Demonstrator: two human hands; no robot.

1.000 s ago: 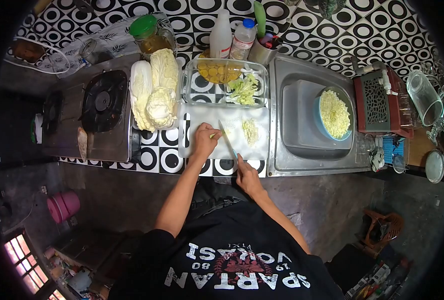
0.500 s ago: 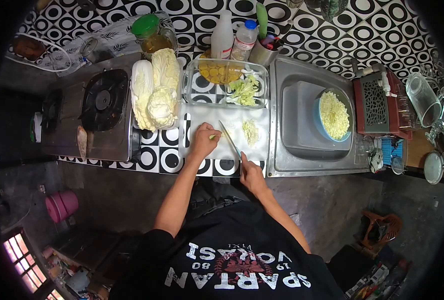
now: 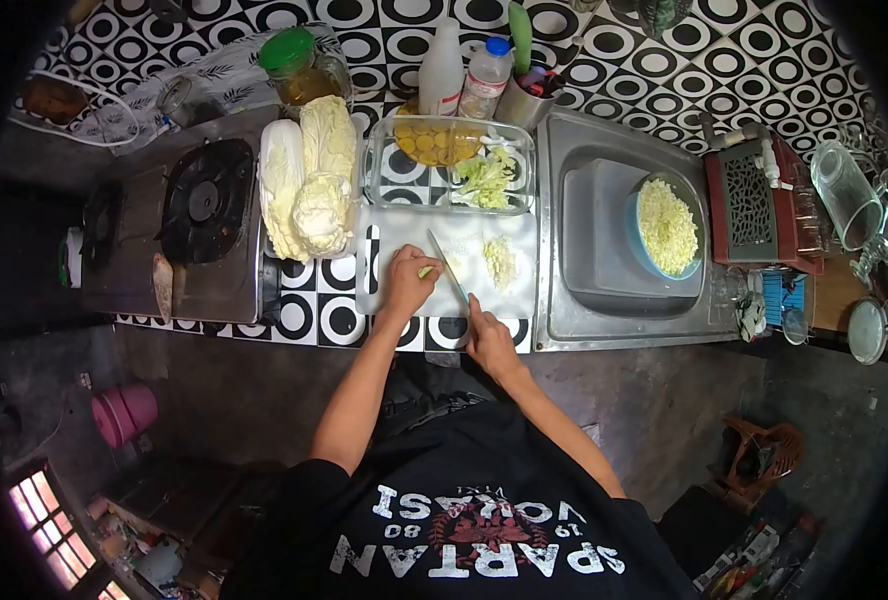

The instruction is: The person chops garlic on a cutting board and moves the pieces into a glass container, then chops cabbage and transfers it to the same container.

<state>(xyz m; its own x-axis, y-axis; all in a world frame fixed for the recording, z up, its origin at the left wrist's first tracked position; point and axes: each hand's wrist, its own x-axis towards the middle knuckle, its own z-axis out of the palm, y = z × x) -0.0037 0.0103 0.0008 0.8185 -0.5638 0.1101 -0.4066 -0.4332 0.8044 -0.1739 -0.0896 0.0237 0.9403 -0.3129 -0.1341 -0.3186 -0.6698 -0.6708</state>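
My left hand [image 3: 410,277] is closed around a small pale green cabbage piece [image 3: 425,271], pressed on the translucent cutting board [image 3: 389,228]. In my right hand [image 3: 491,341] is the handle of a knife [image 3: 448,263], whose blade slants up and left close beside the piece. A little heap of chopped cabbage [image 3: 499,262] lies on the board to the right of the blade. Behind the board stands a clear glass dish [image 3: 384,205] with cabbage leaves [image 3: 486,180] in its right part.
Whole napa cabbages [image 3: 309,180] lie to the left, beside the stove [image 3: 204,200]. At right, a blue bowl [image 3: 636,240] of shredded cabbage stands in the steel sink [image 3: 604,318]. A white bottle [image 3: 442,68], a blue-capped bottle [image 3: 487,78] and a green-lidded jar [image 3: 292,60] stand behind.
My right hand and the knife have shifted slightly up and to the left, bringing the blade across the board. My left hand stays nearly in place on the piece.
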